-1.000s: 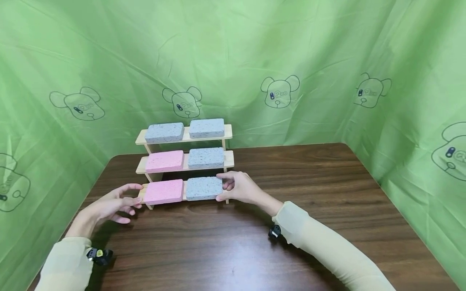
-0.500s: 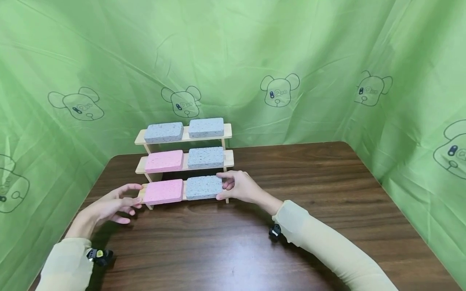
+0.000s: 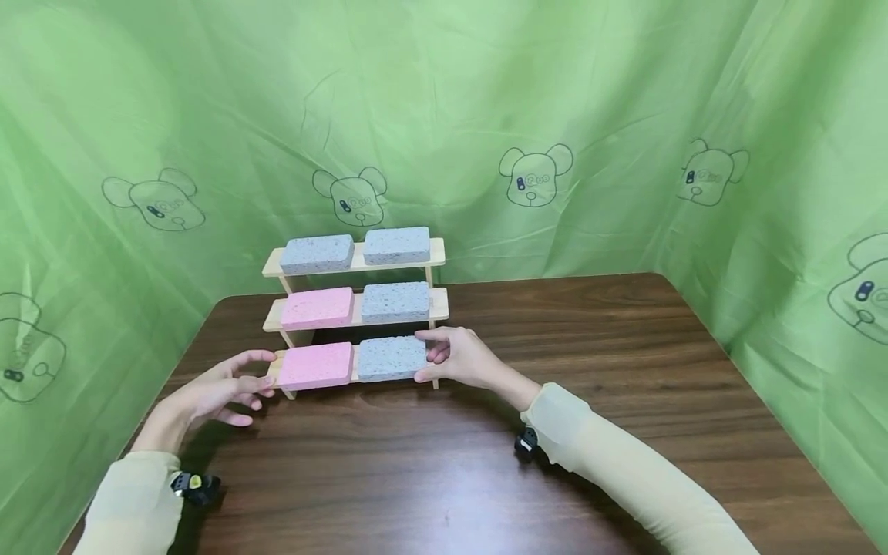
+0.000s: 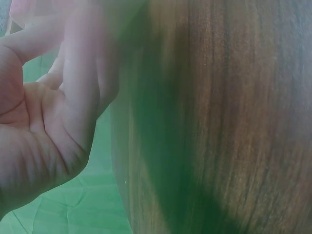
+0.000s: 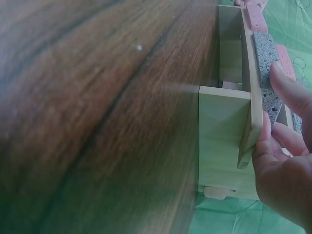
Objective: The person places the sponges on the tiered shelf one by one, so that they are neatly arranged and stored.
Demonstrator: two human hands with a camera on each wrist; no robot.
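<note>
A three-step wooden shelf rack (image 3: 437,254) stands toward the back left of the table, bearing rectangular sponges in pairs. On the bottom step lie a pink sponge (image 3: 315,366) at left and a speckled grey-blue sponge (image 3: 391,359) at right. My left hand (image 3: 215,391) holds the left end of that step between thumb and index finger, the other fingers spread loosely below. My right hand (image 3: 463,358) pinches the right end of the grey-blue sponge. In the right wrist view, the thumb (image 5: 288,87) lies along the sponge's edge, with curled fingers near the shelf end.
A pink sponge (image 3: 317,307) and a grey-blue sponge (image 3: 395,301) lie on the middle step. Two grey-blue sponges (image 3: 317,253) lie on the top step. Green printed curtains (image 3: 444,100) enclose the dark wood table (image 3: 555,331) at the back and sides.
</note>
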